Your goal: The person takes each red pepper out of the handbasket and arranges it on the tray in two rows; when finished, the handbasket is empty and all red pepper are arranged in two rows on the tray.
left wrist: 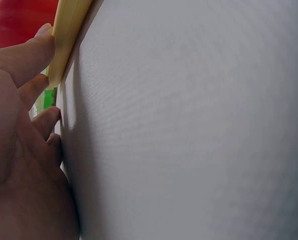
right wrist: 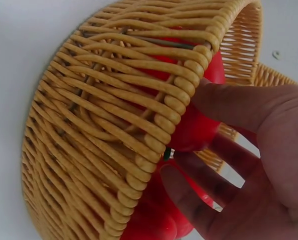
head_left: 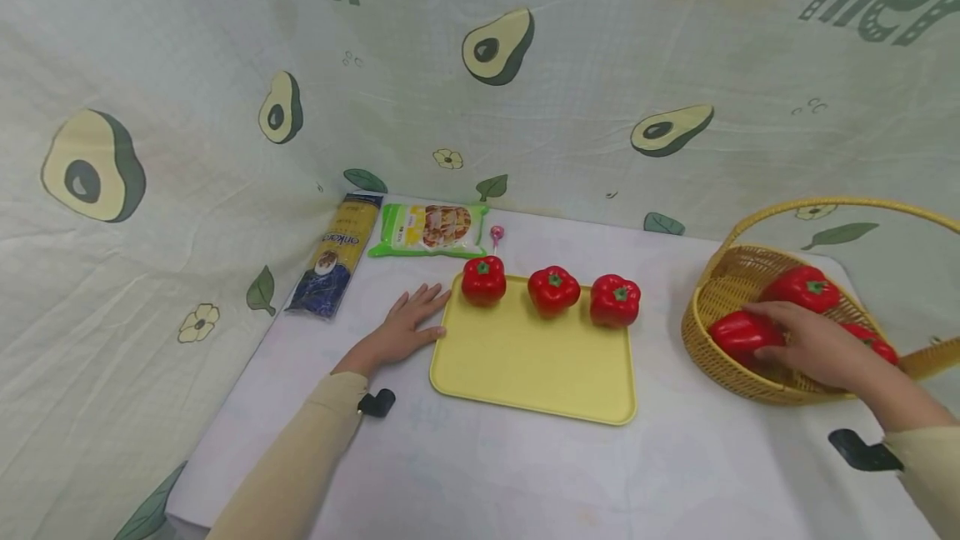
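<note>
My left hand (head_left: 405, 327) lies on the table with fingers spread, its thumb and fingertips at the left edge of the yellow tray (head_left: 525, 365). Along the tray's far edge sit three red bell peppers: left (head_left: 483, 283), middle (head_left: 553, 293) and right (head_left: 614, 303). Reaching into the wicker basket (head_left: 708, 348), my right hand (head_left: 817, 344) grips a red bell pepper (head_left: 742, 333) between thumb and fingers. Two more red bell peppers, one behind (head_left: 806, 286) and one to the right (head_left: 873, 340), lie in the basket. The right wrist view shows the woven basket wall (right wrist: 99, 110) partly hiding the peppers.
The basket's tall handle (head_left: 847, 203) arches over its contents. At the table's back left lie a blue-and-yellow packet (head_left: 337, 252) and a green-and-white food packet (head_left: 431, 229), with a pink lollipop (head_left: 497, 234) beside it. A cloth printed with avocados hangs behind.
</note>
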{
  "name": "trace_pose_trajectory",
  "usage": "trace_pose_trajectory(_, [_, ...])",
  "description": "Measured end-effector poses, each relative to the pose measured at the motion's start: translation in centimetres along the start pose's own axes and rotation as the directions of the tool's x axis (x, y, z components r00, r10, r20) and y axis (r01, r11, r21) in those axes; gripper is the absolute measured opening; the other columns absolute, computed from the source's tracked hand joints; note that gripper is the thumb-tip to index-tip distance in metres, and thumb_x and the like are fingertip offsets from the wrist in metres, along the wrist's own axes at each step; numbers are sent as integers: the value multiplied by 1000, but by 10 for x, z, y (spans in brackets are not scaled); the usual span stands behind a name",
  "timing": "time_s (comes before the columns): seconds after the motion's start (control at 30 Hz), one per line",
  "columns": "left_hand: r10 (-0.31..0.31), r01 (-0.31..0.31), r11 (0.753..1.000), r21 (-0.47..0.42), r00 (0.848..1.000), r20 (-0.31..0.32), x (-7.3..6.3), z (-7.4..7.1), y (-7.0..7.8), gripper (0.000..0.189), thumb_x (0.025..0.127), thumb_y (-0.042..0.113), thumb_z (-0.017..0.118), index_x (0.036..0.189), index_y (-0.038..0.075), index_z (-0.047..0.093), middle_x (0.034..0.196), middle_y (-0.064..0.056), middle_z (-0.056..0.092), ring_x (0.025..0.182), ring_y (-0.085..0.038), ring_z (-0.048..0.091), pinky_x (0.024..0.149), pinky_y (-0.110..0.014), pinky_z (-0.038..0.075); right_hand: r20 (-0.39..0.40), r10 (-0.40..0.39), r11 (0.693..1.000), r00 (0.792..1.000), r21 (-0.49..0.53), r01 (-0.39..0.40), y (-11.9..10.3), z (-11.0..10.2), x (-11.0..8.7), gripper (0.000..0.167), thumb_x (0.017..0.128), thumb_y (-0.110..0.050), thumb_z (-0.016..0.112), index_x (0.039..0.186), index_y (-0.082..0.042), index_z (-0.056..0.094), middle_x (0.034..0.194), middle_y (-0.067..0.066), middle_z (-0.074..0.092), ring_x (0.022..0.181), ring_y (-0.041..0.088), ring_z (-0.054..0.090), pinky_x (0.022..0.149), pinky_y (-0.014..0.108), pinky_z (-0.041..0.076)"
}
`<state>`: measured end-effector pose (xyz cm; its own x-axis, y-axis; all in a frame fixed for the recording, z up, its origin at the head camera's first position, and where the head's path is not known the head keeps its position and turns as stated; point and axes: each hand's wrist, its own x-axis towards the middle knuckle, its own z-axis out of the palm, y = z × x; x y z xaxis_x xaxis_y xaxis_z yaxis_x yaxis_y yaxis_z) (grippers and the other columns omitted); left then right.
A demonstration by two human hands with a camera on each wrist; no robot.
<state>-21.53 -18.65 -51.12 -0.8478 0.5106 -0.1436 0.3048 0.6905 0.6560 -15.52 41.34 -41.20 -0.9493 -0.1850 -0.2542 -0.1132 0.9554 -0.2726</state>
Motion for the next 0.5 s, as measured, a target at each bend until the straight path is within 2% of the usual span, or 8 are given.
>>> trace_pose_trajectory(0.23, [2, -2, 1000, 4, 1000, 1, 0, 1, -4, 72, 102, 40, 60, 162, 18, 28, 170, -8, 15, 157, -30, 2, 125, -52, -6, -10, -1, 1000, 1000, -26, 1, 4, -3, 13, 77, 82, -21, 85, 142, 9, 46, 133, 41, 46, 119, 59, 40, 92, 79, 40])
trace_pose_trajectory(0.5, [1, -1, 1000, 9, 1000, -4, 0, 2, -6, 72, 102, 41, 60, 162, 18, 27, 170, -9, 15, 157, -31, 2, 125, -53, -6, 8, 33, 999, 999, 13, -33, 7, -9, 26, 84, 84, -28, 84, 146, 8, 40, 134, 41, 46, 118, 59, 42, 92, 79, 40])
